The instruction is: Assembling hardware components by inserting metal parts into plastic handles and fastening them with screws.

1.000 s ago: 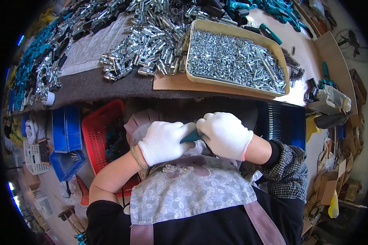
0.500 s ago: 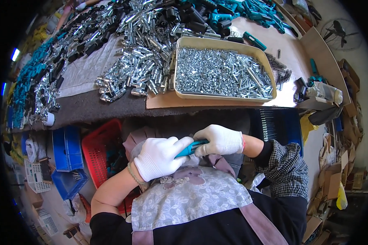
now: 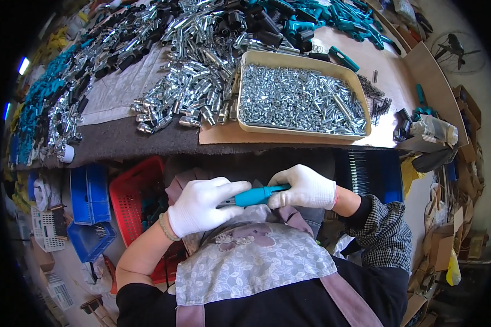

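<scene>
My white-gloved left hand [image 3: 197, 208] is closed on the silvery left end of a teal tubular tool part [image 3: 252, 197]. At the part's narrower right end, my gloved right hand [image 3: 305, 188] also has a closed grip. The part lies roughly level above my lap, in front of the table edge, its thick teal middle bare between the hands. Fingers hide both of its ends. Beyond the hands, a cream tray [image 3: 305, 133] full of small shiny metal pieces rests on the table.
Heaped metal fittings [image 3: 193, 90] lie left of the tray, with teal tool bodies [image 3: 354, 22] behind it. Dark springs [image 3: 381, 106] are to its right. Below the table stand a red basket [image 3: 123, 188], blue bins [image 3: 90, 196] and a dark blue container [image 3: 384, 174].
My hands have moved apart, the left one leftward and the right one slightly rightward. More of the teal part shows between them, along with its silvery left end.
</scene>
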Demonstrator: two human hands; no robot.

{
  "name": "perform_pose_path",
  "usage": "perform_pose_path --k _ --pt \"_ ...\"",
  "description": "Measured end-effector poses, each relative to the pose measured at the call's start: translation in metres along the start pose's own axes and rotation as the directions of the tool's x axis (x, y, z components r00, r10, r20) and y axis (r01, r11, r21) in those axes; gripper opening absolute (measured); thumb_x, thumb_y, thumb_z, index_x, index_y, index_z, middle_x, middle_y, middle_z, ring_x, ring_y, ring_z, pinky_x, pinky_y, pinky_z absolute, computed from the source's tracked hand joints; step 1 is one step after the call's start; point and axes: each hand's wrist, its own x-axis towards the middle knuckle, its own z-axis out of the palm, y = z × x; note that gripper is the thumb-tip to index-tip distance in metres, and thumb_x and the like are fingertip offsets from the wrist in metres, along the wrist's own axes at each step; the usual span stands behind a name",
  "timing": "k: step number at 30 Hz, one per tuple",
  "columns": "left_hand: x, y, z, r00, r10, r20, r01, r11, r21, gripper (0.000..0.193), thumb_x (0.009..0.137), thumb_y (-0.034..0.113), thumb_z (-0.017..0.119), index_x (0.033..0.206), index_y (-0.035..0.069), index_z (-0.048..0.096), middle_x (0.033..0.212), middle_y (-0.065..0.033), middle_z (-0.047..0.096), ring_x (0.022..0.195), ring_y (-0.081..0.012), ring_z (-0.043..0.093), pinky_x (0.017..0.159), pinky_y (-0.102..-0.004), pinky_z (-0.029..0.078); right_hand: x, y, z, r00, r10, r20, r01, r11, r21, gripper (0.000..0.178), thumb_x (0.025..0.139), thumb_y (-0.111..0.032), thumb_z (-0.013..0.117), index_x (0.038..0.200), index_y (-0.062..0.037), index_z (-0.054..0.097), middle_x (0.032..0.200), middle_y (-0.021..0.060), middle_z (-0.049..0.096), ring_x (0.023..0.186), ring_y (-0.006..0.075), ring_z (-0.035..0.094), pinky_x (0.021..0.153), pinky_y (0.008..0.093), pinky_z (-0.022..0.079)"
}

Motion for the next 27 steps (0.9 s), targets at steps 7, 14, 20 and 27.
perform_pose_path --k 7,14,20,27 --pt "0.000 0.008 0.008 0.999 -0.014 -0.036 0.011 0.997 -0.077 0.049 0.076 0.029 0.081 0.118 0.009 0.067 0.077 -0.0104 0.064 0.065 -0.0289 0.066 0.058 -0.0369 0.053 0.000 -0.016 0.015 0.991 -0.117 -0.056 0.113 0.991 -0.071 0.048 0.081 -0.040 0.076 0.102 0.0027 0.072 0.079 0.0219 0.068 0.073 0.0320 0.069 0.069 0.0372 0.053" --pt "0.007 0.008 0.004 1.000 -0.028 0.007 0.029 0.994 -0.108 0.057 0.076 0.029 0.080 0.125 0.006 0.063 0.086 -0.0112 0.066 0.073 -0.0279 0.069 0.063 -0.0349 0.054 -0.001 -0.022 -0.006 0.995 -0.082 -0.057 0.072 0.984 -0.163 0.049 0.078 -0.042 0.077 0.100 0.0016 0.073 0.078 0.0212 0.069 0.073 0.0318 0.070 0.069 0.0368 0.054" --pt "0.017 0.015 0.009 0.993 0.119 0.018 -0.120 0.983 0.139 0.062 0.076 0.023 0.075 0.133 0.009 0.056 0.093 -0.0091 0.063 0.077 -0.0265 0.067 0.065 -0.0352 0.054 0.002 -0.029 -0.001 0.993 -0.087 -0.081 0.061 0.957 -0.283 0.052 0.080 -0.049 0.075 0.092 0.0011 0.072 0.076 0.0225 0.066 0.076 0.0369 0.068 0.069 0.0406 0.053" --pt "0.014 0.009 0.013 0.990 -0.025 -0.136 0.045 0.988 0.146 0.050 0.073 0.013 0.075 0.121 0.005 0.061 0.105 -0.0156 0.065 0.096 -0.0362 0.065 0.080 -0.0423 0.053 0.047 0.002 -0.075 0.653 -0.558 -0.512 0.233 0.791 -0.565 0.015 0.090 -0.014 0.065 0.098 -0.0042 0.074 0.094 0.0152 0.071 0.087 0.0303 0.070 0.079 0.0369 0.054"
